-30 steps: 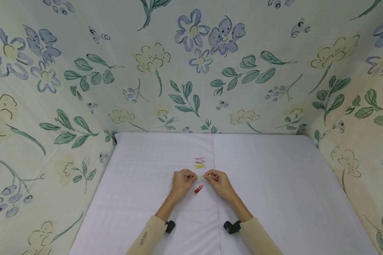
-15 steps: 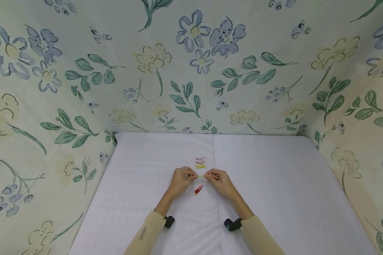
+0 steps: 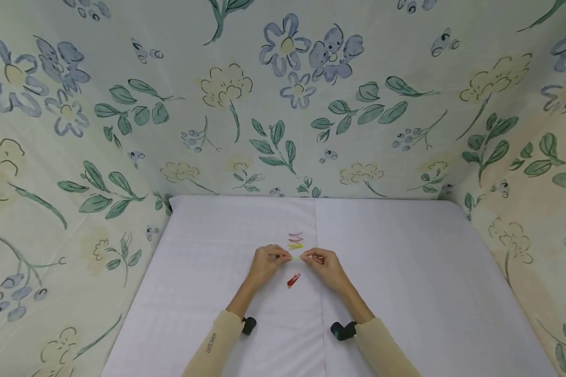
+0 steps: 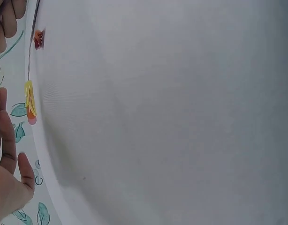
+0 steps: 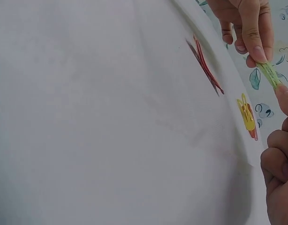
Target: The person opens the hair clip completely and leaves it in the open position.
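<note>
A light green hair clip (image 3: pixel 296 257) is stretched between my two hands, pinched at each end by fingertips and thumb. My left hand (image 3: pixel 266 264) has its left end and my right hand (image 3: pixel 327 267) its right end. In the right wrist view the green clip (image 5: pixel 269 75) shows as a narrow ribbed strip between the fingers. Just beyond the hands lies a yellow hair clip (image 3: pixel 295 246), with pinkish-red clips (image 3: pixel 295 237) lined up behind it. Nearer the body, a red snap clip (image 3: pixel 293 280) lies slanted on the cloth between the wrists.
A white cloth (image 3: pixel 396 272) with a seam down its middle covers the table. Floral curtains (image 3: pixel 273 131) stand behind and on both sides. Dark wrist cameras (image 3: pixel 343 331) stick out inward from the beige sleeves (image 3: pixel 384 348).
Both hands have shifted slightly away from the body, carrying the green clip closer to the yellow one. The clips lying on the cloth have not moved.
</note>
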Demonstrator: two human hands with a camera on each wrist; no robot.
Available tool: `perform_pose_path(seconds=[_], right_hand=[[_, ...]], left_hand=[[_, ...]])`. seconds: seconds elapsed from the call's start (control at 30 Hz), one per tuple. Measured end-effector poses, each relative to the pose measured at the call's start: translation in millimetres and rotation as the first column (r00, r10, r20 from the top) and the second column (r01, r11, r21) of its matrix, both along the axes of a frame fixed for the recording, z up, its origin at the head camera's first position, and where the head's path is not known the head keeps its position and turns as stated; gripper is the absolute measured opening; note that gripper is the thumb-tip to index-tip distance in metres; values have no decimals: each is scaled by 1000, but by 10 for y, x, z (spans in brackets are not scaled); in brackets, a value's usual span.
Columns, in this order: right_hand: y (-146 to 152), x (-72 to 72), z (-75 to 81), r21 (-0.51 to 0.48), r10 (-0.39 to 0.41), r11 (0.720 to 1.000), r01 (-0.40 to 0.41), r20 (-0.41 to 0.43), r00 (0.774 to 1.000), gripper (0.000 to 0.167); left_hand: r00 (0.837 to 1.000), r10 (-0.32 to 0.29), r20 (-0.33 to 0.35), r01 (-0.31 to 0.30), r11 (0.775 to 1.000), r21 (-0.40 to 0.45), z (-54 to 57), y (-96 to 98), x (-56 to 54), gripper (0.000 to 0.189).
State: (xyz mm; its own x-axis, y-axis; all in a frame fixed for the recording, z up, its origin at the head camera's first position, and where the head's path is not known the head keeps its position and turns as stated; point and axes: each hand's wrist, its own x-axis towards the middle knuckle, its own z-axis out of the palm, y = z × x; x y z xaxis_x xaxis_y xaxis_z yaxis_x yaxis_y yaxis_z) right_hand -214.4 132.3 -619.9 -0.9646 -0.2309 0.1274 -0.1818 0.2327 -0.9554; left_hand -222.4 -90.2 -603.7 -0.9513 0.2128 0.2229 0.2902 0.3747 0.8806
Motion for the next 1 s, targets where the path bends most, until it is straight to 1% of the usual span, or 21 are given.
perform_pose_path(seconds=[0.13, 0.33, 0.43, 0.53, 0.63, 0.83, 0.93, 1.0], right_hand=[[-12, -4, 11, 4, -26, 1000, 26, -13, 1000, 13], [-46, -2, 31, 8, -66, 998, 66, -2, 998, 17], [-61, -5, 28, 14, -90, 996, 90, -25, 996, 18], [-73, -8, 14, 10, -117, 993, 118, -57, 991, 19], [-87, -10, -1, -9, -142, 990, 142, -78, 987, 19], [-104, -22, -56, 6, -177, 984, 178, -68, 982, 19], [-117, -28, -75, 26, -188, 981, 190, -65, 980, 18], [-123, -41, -103, 38, -194, 980, 197, -64, 979, 18]], left_hand=[[999, 43, 0, -43, 999, -7, 25, 15, -12, 8], [992, 115, -53, -115, 993, -12, 77, 36, -21, 4], [988, 136, -68, -136, 991, 5, 81, 42, -29, 6], [986, 148, -80, -148, 989, 4, 76, 50, -35, 6], [981, 158, -111, -162, 987, -22, 59, 61, -45, 7], [965, 188, -182, -205, 975, -80, 3, 81, -64, 8], [954, 192, -229, -226, 964, -138, -19, 89, -80, 8], [953, 193, -232, -239, 952, -190, -25, 96, -87, 8]])
